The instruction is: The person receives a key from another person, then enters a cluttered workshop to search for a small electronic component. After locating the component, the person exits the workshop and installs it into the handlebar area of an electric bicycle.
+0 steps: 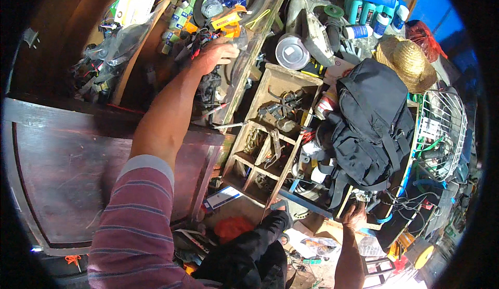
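My left hand (217,56) reaches into a cluttered wooden shelf at the upper left. Its fingers are bent close together beside a tangle of small wires and red-tipped parts (196,46); what they hold, if anything, is hidden. Just beyond the fingers lies an orange-yellow tool-like piece (228,21), next to a black ring-shaped tube (255,12). At the lower right, my right hand (355,216) is closed over the front edge of a wooden box (341,206). Close to it sits a black backpack (371,125), its straps hanging near the hand.
A divided wooden tray (248,156) holds metal parts in the middle. To the right are a straw hat (408,62), a white wire basket (442,133) and tangled cables (410,206). Bottles (358,31) stand at the back. A dark wooden panel (104,180) is beside my left arm.
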Motion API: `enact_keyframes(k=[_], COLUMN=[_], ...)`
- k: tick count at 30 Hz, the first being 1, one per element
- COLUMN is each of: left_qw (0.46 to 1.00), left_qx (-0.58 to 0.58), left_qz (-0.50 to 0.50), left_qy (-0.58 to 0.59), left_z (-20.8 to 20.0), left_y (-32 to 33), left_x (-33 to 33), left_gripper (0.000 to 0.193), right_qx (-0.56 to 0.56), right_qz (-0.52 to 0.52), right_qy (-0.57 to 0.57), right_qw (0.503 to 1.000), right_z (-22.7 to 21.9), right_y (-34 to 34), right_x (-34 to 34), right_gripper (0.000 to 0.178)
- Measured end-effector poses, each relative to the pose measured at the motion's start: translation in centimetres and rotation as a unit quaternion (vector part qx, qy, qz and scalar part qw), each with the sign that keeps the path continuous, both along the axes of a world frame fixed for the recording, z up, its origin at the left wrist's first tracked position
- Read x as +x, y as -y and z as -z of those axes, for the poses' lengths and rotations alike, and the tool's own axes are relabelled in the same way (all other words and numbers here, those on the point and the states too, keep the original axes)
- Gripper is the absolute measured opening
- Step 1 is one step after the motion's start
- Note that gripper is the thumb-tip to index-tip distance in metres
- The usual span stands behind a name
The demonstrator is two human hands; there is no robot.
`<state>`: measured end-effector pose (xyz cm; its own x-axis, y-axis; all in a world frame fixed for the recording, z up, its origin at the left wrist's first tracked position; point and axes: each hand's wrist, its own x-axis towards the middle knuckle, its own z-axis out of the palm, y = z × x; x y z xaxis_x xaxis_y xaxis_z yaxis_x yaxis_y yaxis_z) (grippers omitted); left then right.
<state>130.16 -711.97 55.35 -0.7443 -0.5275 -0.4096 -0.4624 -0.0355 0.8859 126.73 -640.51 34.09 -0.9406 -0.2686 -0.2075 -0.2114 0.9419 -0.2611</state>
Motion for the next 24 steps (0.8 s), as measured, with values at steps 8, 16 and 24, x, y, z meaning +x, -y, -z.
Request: enact_keyframes(k=[8,16,24], left_qw=[0.935,0.645,0.629], left_qx=[-0.245,-0.43,-0.419], left_qz=[-0.088,0.213,0.294], left_qy=[0.242,0.595,0.585], left_z=[1.6,2.9,6.8], left_y=[1.8,-0.4,0.5], left_x=[0.6,5.9,8.3], left_gripper=[0.046,0.034,0.04], right_qx=[0.006,-0.014,-0.022], right_qz=[-0.014,-0.006,0.005], right_qy=[0.018,-0.012,-0.015], right_qw=[1.0,1.0,1.0], right_z=[-1.1,-0.2,-0.8], right_y=[0.6,0.1,0.7], right_x=[-0.1,0.0,0.0], right_gripper=[0.032,0.029,0.028])
